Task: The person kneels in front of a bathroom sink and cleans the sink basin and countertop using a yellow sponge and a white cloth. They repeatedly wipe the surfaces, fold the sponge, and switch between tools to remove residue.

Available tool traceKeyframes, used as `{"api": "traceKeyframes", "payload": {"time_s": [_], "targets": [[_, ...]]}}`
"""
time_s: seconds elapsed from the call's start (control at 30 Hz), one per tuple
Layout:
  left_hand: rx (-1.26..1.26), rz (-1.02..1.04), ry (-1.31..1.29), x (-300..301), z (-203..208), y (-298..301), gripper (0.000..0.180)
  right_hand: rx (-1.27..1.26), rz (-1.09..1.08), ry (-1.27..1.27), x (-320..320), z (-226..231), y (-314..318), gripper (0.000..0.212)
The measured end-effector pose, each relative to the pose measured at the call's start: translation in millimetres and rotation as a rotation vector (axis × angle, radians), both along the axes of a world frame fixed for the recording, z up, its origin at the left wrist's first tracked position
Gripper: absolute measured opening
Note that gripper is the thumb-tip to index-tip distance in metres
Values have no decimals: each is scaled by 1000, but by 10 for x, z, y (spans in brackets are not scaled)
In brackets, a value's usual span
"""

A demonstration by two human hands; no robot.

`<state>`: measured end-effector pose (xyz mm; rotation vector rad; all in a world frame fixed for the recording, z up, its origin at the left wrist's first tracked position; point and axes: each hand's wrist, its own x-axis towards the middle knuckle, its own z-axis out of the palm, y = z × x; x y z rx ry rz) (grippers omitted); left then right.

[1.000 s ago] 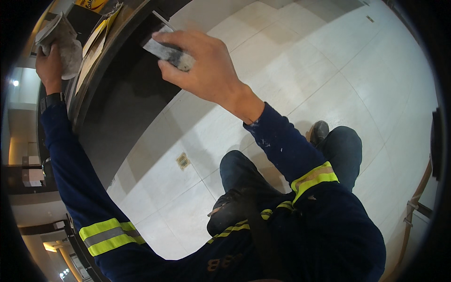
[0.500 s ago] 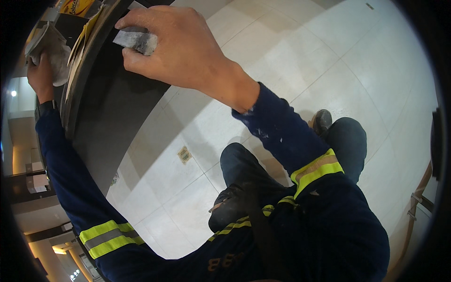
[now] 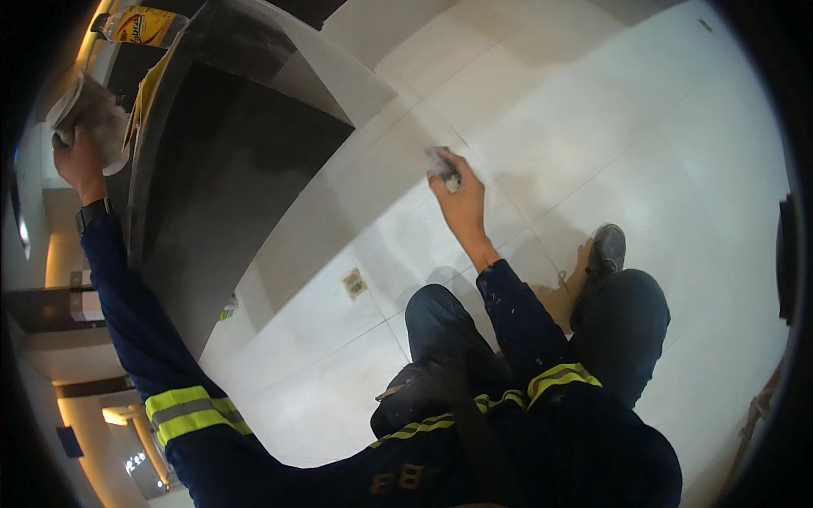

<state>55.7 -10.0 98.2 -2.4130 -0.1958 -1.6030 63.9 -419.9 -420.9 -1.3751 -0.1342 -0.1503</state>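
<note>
In the head view, your left grip (image 3: 80, 161) grasps a dusty cup (image 3: 105, 131), which sits beyond and to the right of your knuckles, near a bottle (image 3: 146, 27). Your right grip (image 3: 461, 195) pinches a grey tool (image 3: 441, 166) between thumb and fingers; its tip juts past them toward the left, over the floor (image 3: 576, 118), well apart from the cup.

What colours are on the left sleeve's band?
The band: yellow-green, grey middle stripe, seen in the head view.
</note>
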Motion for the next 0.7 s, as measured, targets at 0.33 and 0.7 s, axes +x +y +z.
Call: {"api": "traceKeyframes", "payload": {"time_s": [0.33,0.7], "targets": [[-29,249,-228,-1943,-597,-1783,76,60,-80,301,533,-148,-201,37],[224,2,255,-752,-3202,-2495,74,246,63,384,416,-82,-4,38]]}}
